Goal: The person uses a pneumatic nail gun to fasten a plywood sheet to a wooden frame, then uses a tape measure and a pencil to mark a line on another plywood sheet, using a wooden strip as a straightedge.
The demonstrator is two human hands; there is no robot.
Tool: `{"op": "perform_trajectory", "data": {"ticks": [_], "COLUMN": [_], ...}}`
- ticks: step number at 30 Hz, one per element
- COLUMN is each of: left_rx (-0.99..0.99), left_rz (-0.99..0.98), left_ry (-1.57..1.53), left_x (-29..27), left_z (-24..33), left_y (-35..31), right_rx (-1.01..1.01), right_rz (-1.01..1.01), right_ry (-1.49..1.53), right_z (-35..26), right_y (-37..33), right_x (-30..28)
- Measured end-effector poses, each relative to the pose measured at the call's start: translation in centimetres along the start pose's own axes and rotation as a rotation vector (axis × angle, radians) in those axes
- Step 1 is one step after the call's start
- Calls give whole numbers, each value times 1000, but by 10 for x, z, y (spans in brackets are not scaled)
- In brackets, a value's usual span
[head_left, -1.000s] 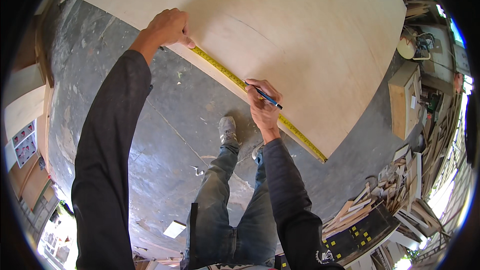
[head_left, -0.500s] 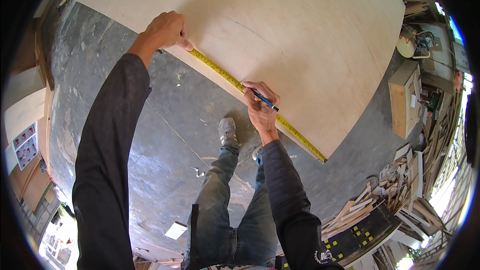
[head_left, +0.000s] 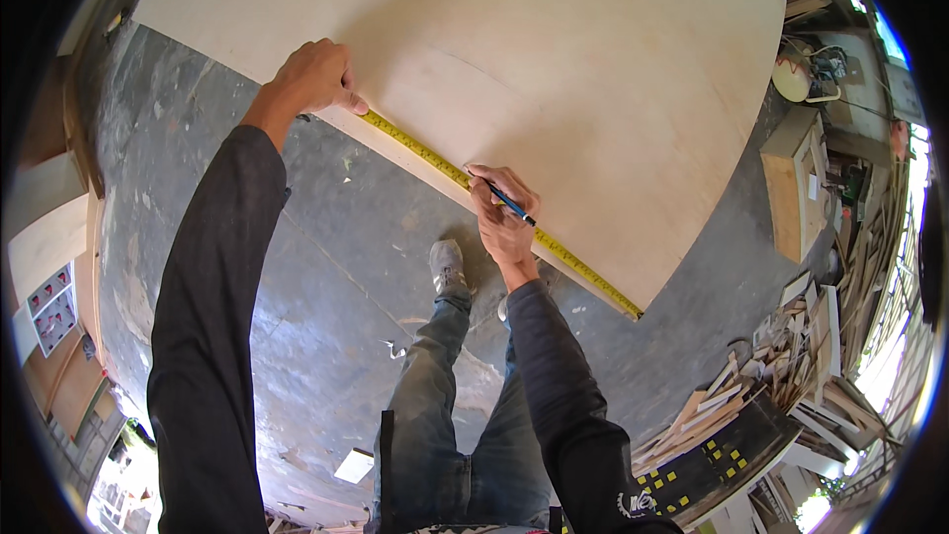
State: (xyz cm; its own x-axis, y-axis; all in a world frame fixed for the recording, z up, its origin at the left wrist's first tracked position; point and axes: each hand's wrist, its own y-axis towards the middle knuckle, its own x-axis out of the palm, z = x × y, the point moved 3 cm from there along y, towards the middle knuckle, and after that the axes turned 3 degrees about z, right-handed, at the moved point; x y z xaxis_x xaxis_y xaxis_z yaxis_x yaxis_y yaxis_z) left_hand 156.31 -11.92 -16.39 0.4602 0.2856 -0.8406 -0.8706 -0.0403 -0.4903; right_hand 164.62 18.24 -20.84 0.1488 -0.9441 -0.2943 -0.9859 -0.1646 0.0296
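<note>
A large pale plywood sheet (head_left: 633, 99) lies before me, its near edge running slantwise. Along that edge a yellow tape measure (head_left: 415, 146) is pulled out, its far end at the sheet's right corner. My left hand (head_left: 318, 79) is closed on the other end of the tape, thumb pressed at the blade; the case is mostly hidden beneath the hand. My right hand (head_left: 506, 227) grips a blue pencil (head_left: 514, 208) and rests over the tape near the middle. The pencil's tip is beside the tape's upper edge, though whether it touches the wood I cannot tell.
Below the sheet is a stained grey floor (head_left: 326, 267), where my legs and shoe show. To the right stand a wooden box (head_left: 786, 193) and a cream-coloured tank (head_left: 791, 79). Scrap wood (head_left: 727, 396) is heaped at lower right. A small white piece (head_left: 354, 466) lies near my legs.
The sheet, tape and both hands sit slightly further left in the view. Both hands keep their hold, and the pencil stays at about the same place along the tape.
</note>
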Motion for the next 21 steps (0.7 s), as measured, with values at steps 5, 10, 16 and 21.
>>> {"op": "perform_trajectory", "data": {"ticks": [5,10,16,21], "left_rx": [7,1,176,184], "left_rz": [-30,5,113,-118], "left_ry": [-10,-9,84,-208], "left_x": [5,6,14,52], "left_z": [-8,-11,-21,-11], "left_y": [1,2,5,-23], "right_rx": [-32,-26,240,353], "right_rz": [20,41,173,516], "right_ry": [31,61,419,638], "right_z": [4,3,11,3], "right_y": [-5,-8,-1,-68], "right_x": [4,7,-4,-92]}}
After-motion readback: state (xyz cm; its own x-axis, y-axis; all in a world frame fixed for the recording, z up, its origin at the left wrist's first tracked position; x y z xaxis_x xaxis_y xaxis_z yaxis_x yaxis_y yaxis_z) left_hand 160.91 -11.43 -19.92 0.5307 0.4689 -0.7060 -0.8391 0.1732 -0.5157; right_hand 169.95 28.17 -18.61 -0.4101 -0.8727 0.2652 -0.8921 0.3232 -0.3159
